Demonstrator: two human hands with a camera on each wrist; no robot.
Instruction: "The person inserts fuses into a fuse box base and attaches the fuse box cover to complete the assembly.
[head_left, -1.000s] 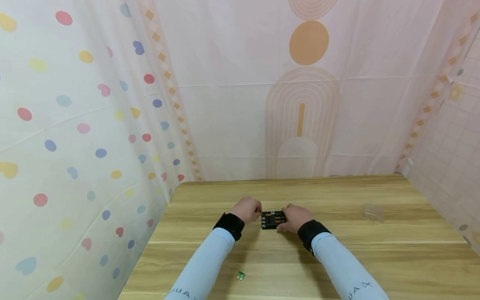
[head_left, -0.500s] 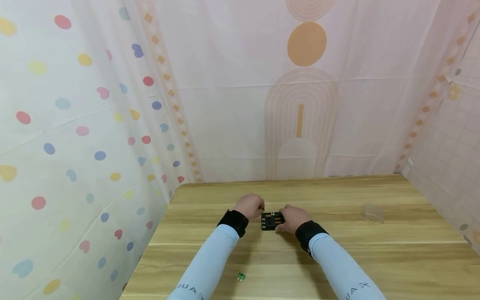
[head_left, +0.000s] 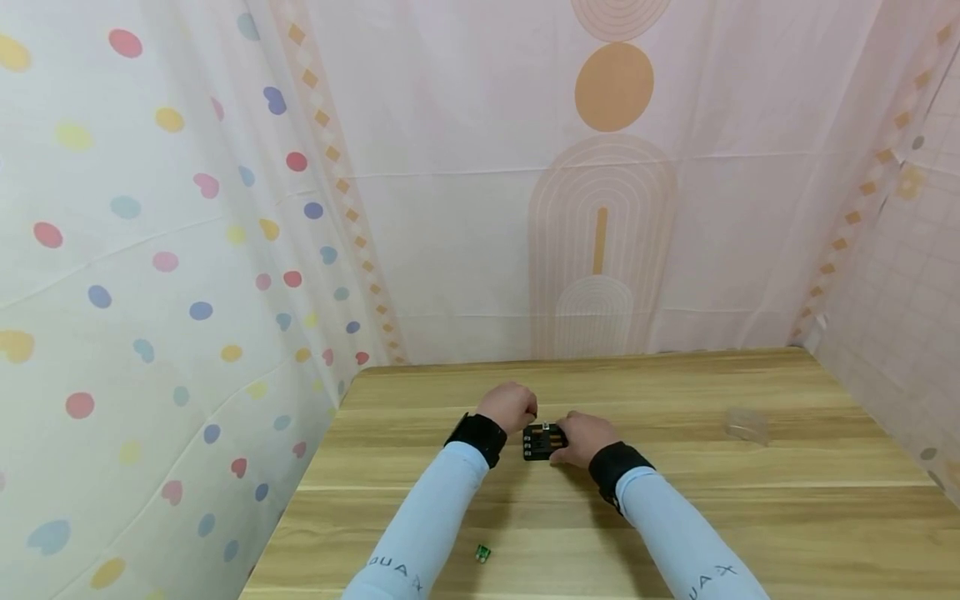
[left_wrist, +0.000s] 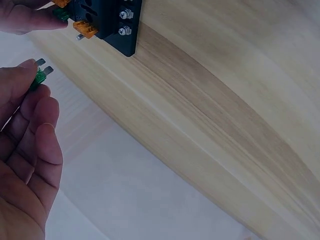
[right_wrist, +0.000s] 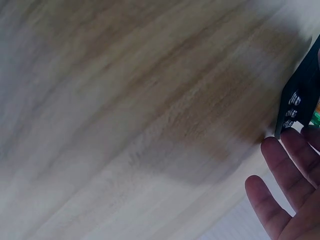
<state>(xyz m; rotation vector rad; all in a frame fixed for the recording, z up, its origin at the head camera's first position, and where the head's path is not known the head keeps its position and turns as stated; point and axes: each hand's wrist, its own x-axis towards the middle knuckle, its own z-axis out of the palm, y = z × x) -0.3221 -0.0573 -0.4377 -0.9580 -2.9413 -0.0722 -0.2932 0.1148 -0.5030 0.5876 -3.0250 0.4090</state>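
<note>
block [left_wrist: 107, 22]: black | fuse [left_wrist: 38, 79]: green | sleeves [head_left: 431, 508]: pale blue | tabletop [head_left: 750, 500]: wood-grained

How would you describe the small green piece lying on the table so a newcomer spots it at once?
On the wooden table, look between the two pale blue sleeves, nearer the left one. There lies the small green piece, alone on the wood, whereas the pronged green piece is pinched by the left hand.
</note>
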